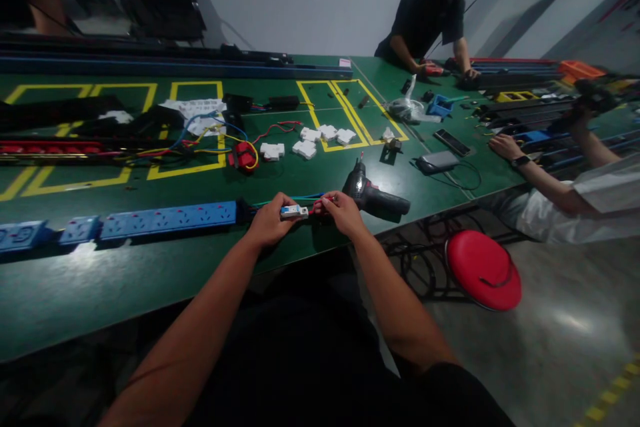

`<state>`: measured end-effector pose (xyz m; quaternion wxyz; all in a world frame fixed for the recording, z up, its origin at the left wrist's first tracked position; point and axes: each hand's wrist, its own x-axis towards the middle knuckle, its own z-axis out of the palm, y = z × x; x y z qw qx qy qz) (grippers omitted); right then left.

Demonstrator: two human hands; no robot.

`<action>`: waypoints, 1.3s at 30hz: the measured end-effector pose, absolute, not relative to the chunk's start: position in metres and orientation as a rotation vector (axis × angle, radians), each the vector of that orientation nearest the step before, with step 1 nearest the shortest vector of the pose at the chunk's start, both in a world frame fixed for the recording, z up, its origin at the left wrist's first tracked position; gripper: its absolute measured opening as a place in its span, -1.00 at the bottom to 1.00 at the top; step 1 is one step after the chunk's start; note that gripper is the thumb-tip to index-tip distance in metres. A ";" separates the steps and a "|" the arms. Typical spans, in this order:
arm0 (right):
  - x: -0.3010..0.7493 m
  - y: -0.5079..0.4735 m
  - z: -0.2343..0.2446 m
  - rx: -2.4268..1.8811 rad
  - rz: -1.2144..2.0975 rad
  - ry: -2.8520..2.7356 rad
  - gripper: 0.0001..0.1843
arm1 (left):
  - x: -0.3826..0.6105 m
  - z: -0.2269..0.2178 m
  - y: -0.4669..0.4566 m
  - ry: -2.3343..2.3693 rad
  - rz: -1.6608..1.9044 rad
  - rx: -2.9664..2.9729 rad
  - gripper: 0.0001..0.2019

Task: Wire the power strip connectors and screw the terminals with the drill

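My left hand (270,219) grips a small white and blue breaker module (294,212) just above the green table (150,267). My right hand (342,212) pinches a red wire (317,207) at the module's right end. Blue and green wires run from between my hands back to a long blue power strip (167,219) lying to the left. A dark cordless screwdriver (376,197) lies right behind my right hand.
Several white modules (320,138) and a red part (243,155) with tangled wires sit mid-table. One person leans over the far end, and another person's hand (505,145) rests on the table's right side. A red stool (483,269) stands on the floor at right.
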<state>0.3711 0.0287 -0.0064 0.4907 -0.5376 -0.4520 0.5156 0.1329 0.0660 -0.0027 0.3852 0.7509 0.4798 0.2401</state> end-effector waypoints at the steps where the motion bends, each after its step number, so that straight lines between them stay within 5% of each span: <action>1: 0.369 0.029 -0.007 -1.306 1.241 -1.100 -0.62 | 0.133 -0.003 0.066 1.217 0.621 1.929 -0.66; 16: 0.382 0.021 -0.001 -1.538 0.799 -1.479 -0.93 | 0.153 0.033 0.070 1.249 0.467 2.431 -0.63; 24: 0.372 0.024 -0.001 -1.500 0.625 -1.573 -0.84 | 0.165 0.024 0.056 1.290 0.537 2.415 -0.81; 39: 0.366 0.018 0.008 -1.540 0.549 -1.673 -0.80 | 0.171 0.048 0.071 1.270 0.216 2.470 -0.83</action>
